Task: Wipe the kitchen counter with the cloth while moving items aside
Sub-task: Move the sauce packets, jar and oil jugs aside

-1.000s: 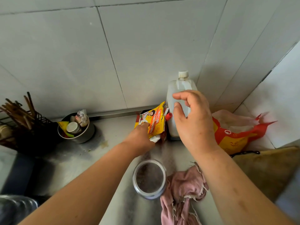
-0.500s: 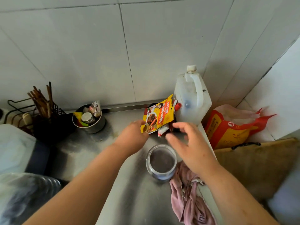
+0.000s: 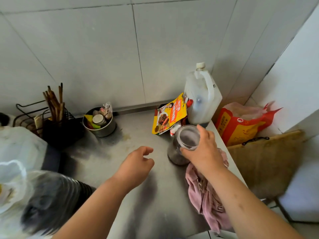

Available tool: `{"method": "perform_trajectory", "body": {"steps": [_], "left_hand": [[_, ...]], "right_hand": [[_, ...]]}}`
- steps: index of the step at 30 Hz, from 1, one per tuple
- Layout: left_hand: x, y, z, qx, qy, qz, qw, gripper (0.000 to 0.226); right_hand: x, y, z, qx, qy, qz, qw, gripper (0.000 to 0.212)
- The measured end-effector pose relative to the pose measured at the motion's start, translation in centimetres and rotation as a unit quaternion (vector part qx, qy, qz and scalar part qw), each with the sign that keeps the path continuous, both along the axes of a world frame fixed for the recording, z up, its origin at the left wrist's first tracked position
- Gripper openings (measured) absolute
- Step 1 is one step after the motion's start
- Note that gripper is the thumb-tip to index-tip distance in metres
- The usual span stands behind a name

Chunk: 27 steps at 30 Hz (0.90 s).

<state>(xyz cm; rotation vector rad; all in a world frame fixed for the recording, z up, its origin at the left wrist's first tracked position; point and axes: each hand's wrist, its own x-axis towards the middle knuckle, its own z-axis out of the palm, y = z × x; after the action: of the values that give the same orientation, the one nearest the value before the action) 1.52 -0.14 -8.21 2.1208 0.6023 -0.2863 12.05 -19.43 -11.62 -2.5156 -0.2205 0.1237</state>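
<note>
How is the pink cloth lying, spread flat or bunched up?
Bunched up: the pink cloth lies in crumpled folds at the right edge of the counter.

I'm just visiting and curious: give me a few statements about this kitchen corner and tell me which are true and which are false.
1. The right hand grips the clear glass jar at its rim. True.
2. The left hand holds the pink cloth. False: it holds nothing; the cloth lies on the steel counter under the right forearm.
3. The yellow printed packet stands next to the white plastic jug. True.
4. The round metal bowl is empty. False: it holds small containers and packets.
</note>
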Motion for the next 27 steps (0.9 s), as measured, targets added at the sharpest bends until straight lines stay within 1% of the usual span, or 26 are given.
{"method": "perform_trajectory", "body": {"steps": [5,9,10,12,13,14,15,16,17,18,20,21,23,24,25,27], "left_hand": [[-1.0,-0.2,0.1,0.004,0.010,-0.012,1.000,0.040],[-1.6,-0.2,0.1,0.008,0.020,-0.011,1.000,0.039],[-1.7,-0.1,0.1,0.007,0.023,-0.007,1.000,0.039],[-2.1,0.2,0.0,0.008,0.029,-0.003,1.000,0.039],[-2.4,0.2,0.0,0.006,0.033,-0.001,0.999,0.038],[-2.7,0.3,0.0,0.005,0.038,0.003,0.999,0.038],[-2.9,0.3,0.0,0.004,0.041,0.005,0.999,0.037],[-3.2,0.4,0.0,0.005,0.043,0.006,0.999,0.037],[-3.4,0.4,0.0,0.008,0.043,0.005,0.999,0.037],[-3.9,0.5,0.1,0.013,0.041,0.003,0.999,0.037],[-4.4,0.6,0.1,0.021,0.033,-0.002,0.999,0.038],[-4.8,0.8,0.2,0.024,0.029,-0.002,0.999,0.038],[-5.8,1.3,0.2,0.022,0.022,0.003,1.000,0.037],[-6.2,1.5,0.2,0.018,0.020,0.009,1.000,0.037],[-6.5,1.9,0.2,0.015,0.017,0.016,1.000,0.036],[-7.0,2.7,0.1,0.014,0.010,0.028,0.999,0.036]], "right_hand": [[2.1,-0.8,-0.4,-0.007,-0.043,-0.074,0.996,0.099],[1.8,-1.7,-1.2,0.024,-0.037,-0.111,0.993,0.106],[1.1,-2.0,-1.6,0.026,-0.042,-0.133,0.990,0.103],[-1.5,-2.3,-3.1,0.019,-0.034,-0.153,0.987,0.087],[-3.1,-2.4,-4.0,0.011,-0.008,-0.143,0.990,0.080],[-4.7,-2.5,-5.1,-0.016,0.027,-0.115,0.993,0.078],[-6.4,-2.6,-6.1,-0.073,0.056,-0.068,0.993,0.077],[-7.8,-2.7,-7.0,-0.145,0.056,-0.011,0.988,0.075],[-8.8,-2.9,-7.9,-0.210,0.037,0.043,0.976,0.068],[-9.5,-2.7,-8.6,-0.225,0.019,0.070,0.972,0.056],[-9.9,-1.9,-8.8,-0.174,0.035,0.088,0.980,0.035],[-10.1,-1.0,-8.6,-0.137,0.050,0.109,0.983,0.029],[-10.3,0.9,-8.0,-0.055,0.076,0.128,0.987,0.026],[-10.2,1.9,-7.3,-0.007,0.083,0.116,0.990,0.027],[-10.1,2.9,-6.6,0.043,0.073,0.088,0.992,0.026],[-9.4,4.5,-5.1,0.110,-0.017,0.024,0.993,0.026]]}}
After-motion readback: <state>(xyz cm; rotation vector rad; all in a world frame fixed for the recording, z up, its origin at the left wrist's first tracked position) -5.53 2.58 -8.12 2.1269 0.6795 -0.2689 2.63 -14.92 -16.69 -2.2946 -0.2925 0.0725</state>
